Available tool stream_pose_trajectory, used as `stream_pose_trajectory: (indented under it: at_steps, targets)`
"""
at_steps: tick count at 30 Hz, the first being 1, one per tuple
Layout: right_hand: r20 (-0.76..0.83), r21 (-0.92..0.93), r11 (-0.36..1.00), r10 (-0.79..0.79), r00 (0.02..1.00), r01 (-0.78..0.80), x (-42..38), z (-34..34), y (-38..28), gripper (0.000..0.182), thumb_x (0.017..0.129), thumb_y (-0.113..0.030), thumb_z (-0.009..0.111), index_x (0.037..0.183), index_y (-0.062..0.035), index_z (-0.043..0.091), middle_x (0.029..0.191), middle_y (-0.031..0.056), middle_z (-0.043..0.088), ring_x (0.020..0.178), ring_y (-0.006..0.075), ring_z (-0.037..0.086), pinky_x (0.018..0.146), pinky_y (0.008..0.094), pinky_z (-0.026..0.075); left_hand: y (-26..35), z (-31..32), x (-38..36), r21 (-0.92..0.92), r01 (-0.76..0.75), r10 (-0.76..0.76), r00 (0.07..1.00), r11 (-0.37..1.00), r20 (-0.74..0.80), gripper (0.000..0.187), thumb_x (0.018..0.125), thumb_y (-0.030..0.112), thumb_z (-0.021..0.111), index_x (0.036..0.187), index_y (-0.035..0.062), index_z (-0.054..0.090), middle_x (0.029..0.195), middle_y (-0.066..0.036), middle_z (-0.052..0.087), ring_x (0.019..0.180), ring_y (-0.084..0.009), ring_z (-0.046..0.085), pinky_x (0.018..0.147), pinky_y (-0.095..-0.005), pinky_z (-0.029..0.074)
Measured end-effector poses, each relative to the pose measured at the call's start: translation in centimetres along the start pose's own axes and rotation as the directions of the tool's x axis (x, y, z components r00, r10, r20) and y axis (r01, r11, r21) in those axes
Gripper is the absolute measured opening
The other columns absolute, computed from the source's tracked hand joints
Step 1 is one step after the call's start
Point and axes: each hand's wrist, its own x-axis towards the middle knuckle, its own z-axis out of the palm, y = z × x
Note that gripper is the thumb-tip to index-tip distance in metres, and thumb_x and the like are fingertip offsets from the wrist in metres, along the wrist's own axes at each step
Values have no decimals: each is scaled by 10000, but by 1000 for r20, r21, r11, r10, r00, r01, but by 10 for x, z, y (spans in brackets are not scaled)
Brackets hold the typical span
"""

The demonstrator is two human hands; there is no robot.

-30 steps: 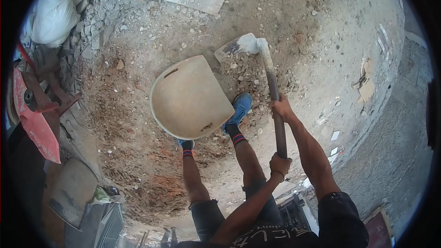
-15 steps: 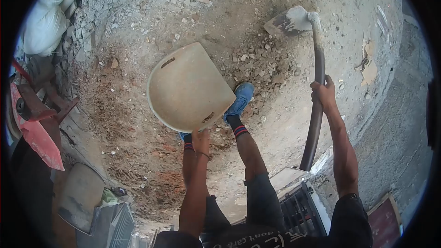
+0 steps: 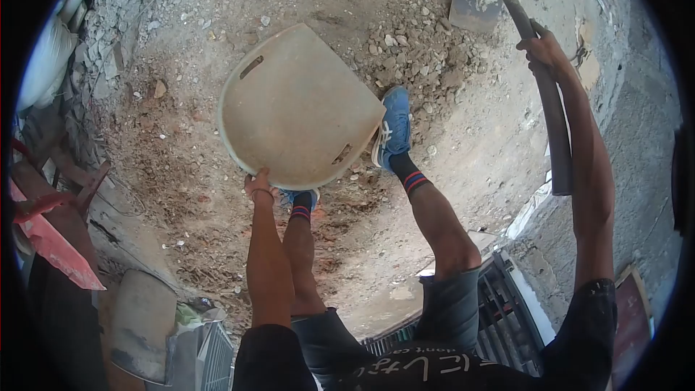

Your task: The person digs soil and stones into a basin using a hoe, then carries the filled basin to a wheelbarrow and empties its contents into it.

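A beige scoop-shaped tray (image 3: 297,112) lies on the dirt ground, its straight edge facing the rubble and a slot cut in each side. My left hand (image 3: 259,185) grips its curved rear rim, with fingers partly out of sight at the edge. Off to the right, my right hand (image 3: 546,52) is wrapped round the wooden handle of a hoe (image 3: 556,137). The hoe's worn, flat blade (image 3: 476,1) is at the far side of a heap of broken rubble (image 3: 416,54). One blue shoe (image 3: 395,123) is against the tray's right corner.
A pink-red metal piece (image 3: 58,246) and a white sack (image 3: 47,61) are on the left. Below them stands a worn panel (image 3: 143,326). Near my legs is a dark slatted rack (image 3: 499,311). A concrete strip (image 3: 637,174) runs along the right.
My right hand has carried the hoe forward and right, its blade turning toward me. My left hand has shifted left to the tray's rim. The tray sits slightly farther left and forward in view.
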Motion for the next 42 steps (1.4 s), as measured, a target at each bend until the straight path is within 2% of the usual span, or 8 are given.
stream_pose_trajectory:
  at_steps: [3, 9, 17, 20, 31, 36, 38, 42]
  targets:
    - [-18, 12, 995, -94, 995, 95, 12, 17, -22, 542, 700, -81, 655, 1212, 31, 517, 746, 111, 568, 555, 200, 546, 456, 350, 474, 11, -45, -35, 11, -272, 264, 942, 962, 209, 535, 728, 112, 652, 1218, -18, 481, 1026, -177, 609, 775, -291, 657, 467, -373, 536]
    - [106, -110, 983, -135, 985, 146, 43, 1, -29, 416, 670, -123, 640, 1009, 101, 552, 745, 162, 590, 573, 252, 587, 491, 385, 488, -72, -101, -97, 17, -614, 614, 789, 789, 34, 545, 744, 28, 596, 1269, -46, 474, 1074, -217, 624, 901, -320, 650, 732, -404, 549]
    - [161, -118, 975, -170, 972, 190, 41, -2, -20, 434, 657, -132, 651, 1023, 80, 550, 747, 160, 584, 575, 247, 587, 485, 389, 494, -209, 26, -190, 439, -105, 274, 899, 892, -342, 544, 713, 76, 621, 1239, -22, 525, 1024, -232, 659, 930, -391, 642, 780, -460, 496]
    - [144, -81, 979, -172, 975, 185, 30, 4, -14, 530, 659, -113, 649, 1137, 77, 520, 748, 152, 578, 568, 241, 581, 476, 380, 495, -277, 39, -192, 235, -299, 376, 811, 925, -449, 495, 701, 52, 618, 1181, -42, 543, 1006, -230, 661, 902, -381, 646, 772, -453, 491]
    - [1, 221, 975, -8, 1000, 8, -21, -6, 38, 641, 734, -124, 646, 1341, -86, 441, 701, 49, 498, 510, 148, 510, 431, 311, 463, -364, 39, -156, -553, 202, -339, 928, 808, -156, 599, 725, 17, 614, 1298, 52, 445, 1172, -187, 574, 902, -364, 618, 712, -540, 547]
    - [-2, 275, 961, 34, 999, -32, -29, 3, 42, 629, 751, -106, 647, 1341, -90, 429, 720, 42, 486, 501, 149, 506, 415, 313, 464, -376, 34, -125, -496, 354, -463, 879, 793, -112, 750, 729, 37, 671, 1380, 141, 313, 1269, -171, 508, 992, -403, 593, 749, -598, 527]
    - [-38, 278, 961, 13, 999, -2, -34, 6, 44, 625, 754, -91, 642, 1339, -83, 422, 709, 45, 481, 488, 156, 505, 403, 320, 463, -387, 15, -116, -393, 639, -544, 769, 661, 336, 711, 739, 30, 675, 1354, 134, 335, 1307, -153, 474, 1059, -414, 563, 769, -618, 524]
    - [-75, 306, 952, 31, 997, -7, -29, 7, 43, 703, 719, -74, 666, 1372, -57, 404, 687, 71, 526, 467, 171, 520, 411, 322, 467, -372, 23, -138, -441, 433, -443, 892, 786, 88, 669, 728, 43, 692, 1316, 127, 384, 1318, -124, 472, 1081, -405, 554, 778, -604, 524]
